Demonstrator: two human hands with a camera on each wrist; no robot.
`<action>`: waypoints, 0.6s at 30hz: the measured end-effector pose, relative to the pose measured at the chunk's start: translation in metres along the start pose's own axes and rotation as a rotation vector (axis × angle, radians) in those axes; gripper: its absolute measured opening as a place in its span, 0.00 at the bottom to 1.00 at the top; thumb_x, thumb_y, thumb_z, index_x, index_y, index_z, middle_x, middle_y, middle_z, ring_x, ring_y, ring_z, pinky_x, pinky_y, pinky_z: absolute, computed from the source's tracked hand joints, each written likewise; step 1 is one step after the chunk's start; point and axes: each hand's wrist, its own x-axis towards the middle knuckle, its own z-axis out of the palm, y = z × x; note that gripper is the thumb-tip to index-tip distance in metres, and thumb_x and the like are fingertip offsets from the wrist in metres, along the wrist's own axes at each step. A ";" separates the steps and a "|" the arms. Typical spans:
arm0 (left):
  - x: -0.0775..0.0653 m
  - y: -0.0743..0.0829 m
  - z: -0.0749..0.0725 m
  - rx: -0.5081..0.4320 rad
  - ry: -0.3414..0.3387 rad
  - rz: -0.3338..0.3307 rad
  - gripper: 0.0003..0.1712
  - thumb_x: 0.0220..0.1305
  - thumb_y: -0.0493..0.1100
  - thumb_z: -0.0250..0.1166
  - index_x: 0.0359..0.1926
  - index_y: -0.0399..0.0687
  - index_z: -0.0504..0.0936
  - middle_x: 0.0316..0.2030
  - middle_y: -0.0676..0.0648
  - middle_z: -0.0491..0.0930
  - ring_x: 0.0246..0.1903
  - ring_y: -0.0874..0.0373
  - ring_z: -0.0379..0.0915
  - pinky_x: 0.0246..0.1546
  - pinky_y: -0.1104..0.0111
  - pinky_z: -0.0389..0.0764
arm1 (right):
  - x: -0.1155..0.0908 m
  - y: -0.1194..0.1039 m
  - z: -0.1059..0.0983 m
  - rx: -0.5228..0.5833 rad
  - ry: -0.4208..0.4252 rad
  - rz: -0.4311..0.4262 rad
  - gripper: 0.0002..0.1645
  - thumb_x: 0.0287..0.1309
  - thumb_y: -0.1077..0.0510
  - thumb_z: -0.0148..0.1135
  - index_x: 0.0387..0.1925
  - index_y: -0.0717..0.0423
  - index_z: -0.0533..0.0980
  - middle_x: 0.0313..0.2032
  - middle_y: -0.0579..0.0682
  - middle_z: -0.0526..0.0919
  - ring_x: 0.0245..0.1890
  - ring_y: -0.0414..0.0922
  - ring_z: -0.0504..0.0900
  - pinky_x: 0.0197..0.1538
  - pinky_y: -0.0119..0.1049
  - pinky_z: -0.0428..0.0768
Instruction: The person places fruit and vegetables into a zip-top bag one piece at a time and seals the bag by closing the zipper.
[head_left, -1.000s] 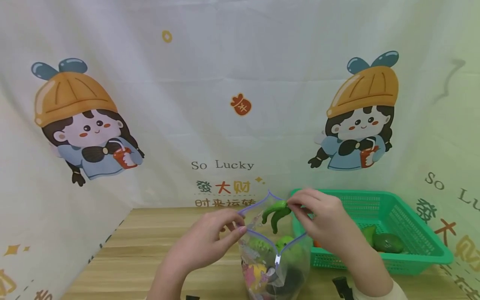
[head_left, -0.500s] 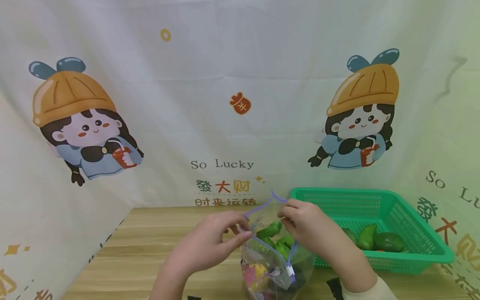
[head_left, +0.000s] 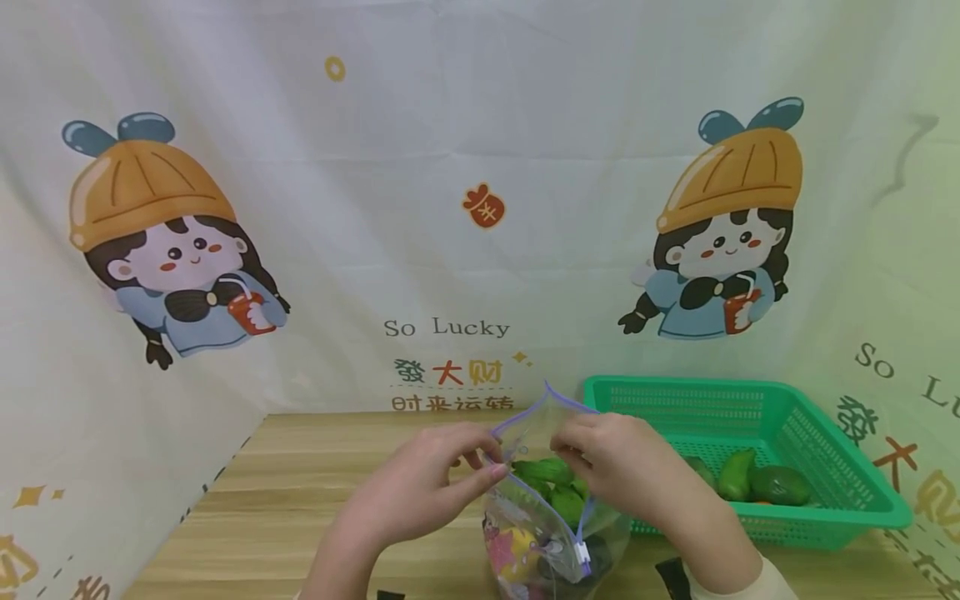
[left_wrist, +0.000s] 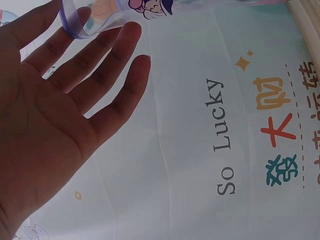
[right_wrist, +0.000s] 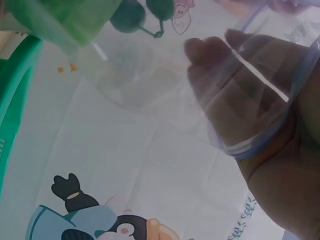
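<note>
A clear zip bag (head_left: 551, 546) with a purple zip edge and white slider (head_left: 582, 552) stands on the table, its mouth spread wide. Green toy vegetables (head_left: 551, 471) lie in its upper part, above yellow, pink and dark shapes. At the left rim, my left hand (head_left: 427, 475) pinches the zip edge between thumb and index finger; in the left wrist view its other fingers (left_wrist: 125, 95) reach out loosely. My right hand (head_left: 618, 462) is at the right side of the mouth, fingers bent inside. Through the plastic in the right wrist view, its fingers (right_wrist: 215, 75) show nothing between them.
A green plastic basket (head_left: 888, 508) stands right of the bag, close behind the right forearm. Inside lie a pale green pear-shaped piece (head_left: 737, 473) and a dark green oval one (head_left: 780, 485). A printed white cloth (head_left: 465, 100) hangs behind the wooden table (head_left: 300, 475).
My right hand lowered a green two-pronged pepper piece into the bag and let it go; the fingers dipped into the mouth. The left hand kept its pinch on the rim.
</note>
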 end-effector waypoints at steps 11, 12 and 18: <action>0.000 0.002 0.000 -0.004 -0.022 -0.016 0.09 0.69 0.56 0.58 0.43 0.63 0.79 0.39 0.68 0.78 0.39 0.70 0.74 0.38 0.67 0.80 | 0.000 -0.010 0.007 -0.122 -0.266 0.157 0.14 0.49 0.65 0.64 0.38 0.47 0.83 0.33 0.41 0.84 0.28 0.39 0.80 0.27 0.34 0.80; 0.000 0.002 0.000 -0.006 -0.023 -0.013 0.09 0.69 0.56 0.58 0.43 0.62 0.80 0.38 0.68 0.78 0.39 0.70 0.74 0.38 0.67 0.80 | 0.000 -0.009 0.008 -0.125 -0.280 0.175 0.16 0.47 0.66 0.63 0.38 0.47 0.83 0.33 0.40 0.83 0.29 0.39 0.80 0.27 0.34 0.79; 0.001 0.002 -0.001 -0.016 -0.028 -0.006 0.09 0.70 0.55 0.57 0.42 0.61 0.80 0.38 0.68 0.79 0.38 0.70 0.74 0.37 0.68 0.80 | 0.001 -0.008 0.015 -0.189 -0.268 0.196 0.21 0.42 0.71 0.60 0.34 0.44 0.83 0.27 0.37 0.79 0.23 0.37 0.74 0.22 0.31 0.74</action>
